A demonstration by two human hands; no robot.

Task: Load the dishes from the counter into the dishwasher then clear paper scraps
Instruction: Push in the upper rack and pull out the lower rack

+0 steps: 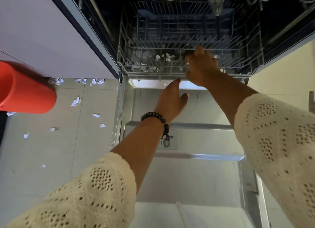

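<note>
Tiled floor (51, 151) strewn with paper scraps (75, 101); dishwasher (187, 176) door down. Right hand (202, 66) fingers curled on lower rack (170, 72) rim, left hand (172, 100) fingers loose, empty. Likely next: pulling rack nearer for loading.

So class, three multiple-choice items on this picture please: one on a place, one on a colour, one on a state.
1. Where is the right hand?
A. on the lower rack
B. on the floor
C. on the bin

2. What colour is the bin?
A. blue
B. orange-red
C. green

3. The dishwasher door is:
A. closed
B. removed
C. open, lying flat

Answers: 1 A, the hand reaches onto the rack's front; 2 B, its side shows orange-red; 3 C, its steel inner face lies under the arms.
</note>
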